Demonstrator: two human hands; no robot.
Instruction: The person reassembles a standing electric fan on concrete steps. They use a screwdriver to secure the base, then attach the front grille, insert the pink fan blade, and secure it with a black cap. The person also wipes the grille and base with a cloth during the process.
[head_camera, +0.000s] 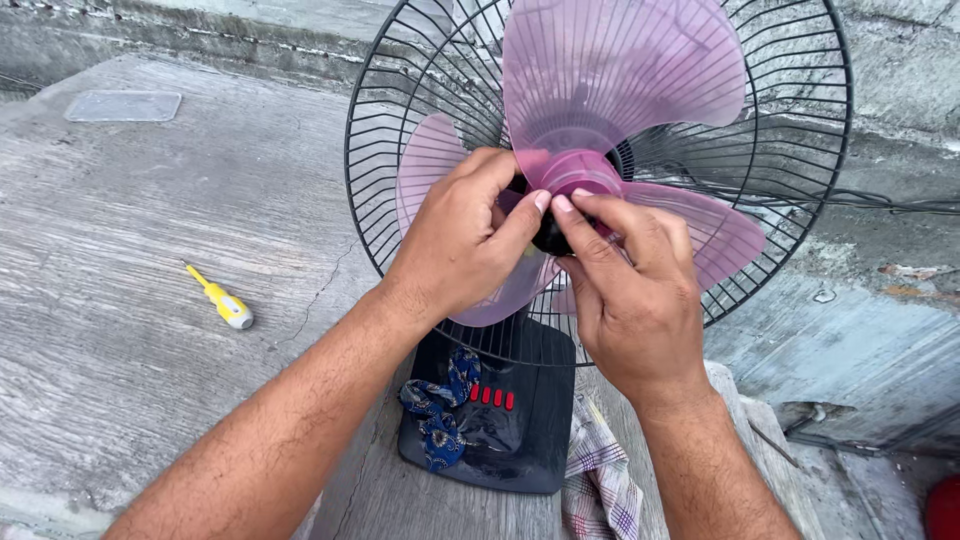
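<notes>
Translucent pink-purple plastic fan blade (620, 80) before a black wire guard (400, 110). Black plastic fan base (520, 440) with a row of red buttons (492, 397). Blue patterned cloth (437, 405) beside a checked purple-and-white cloth (600, 480). Yellow-handled screwdriver (222, 300) on a weathered grey concrete counter (130, 220).

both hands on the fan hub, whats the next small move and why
Probably turn the dark cap at the pink blade hub: left hand and right hand both pinch there, the front of the rear grille is open, and the yellow screwdriver lies untouched.
</notes>
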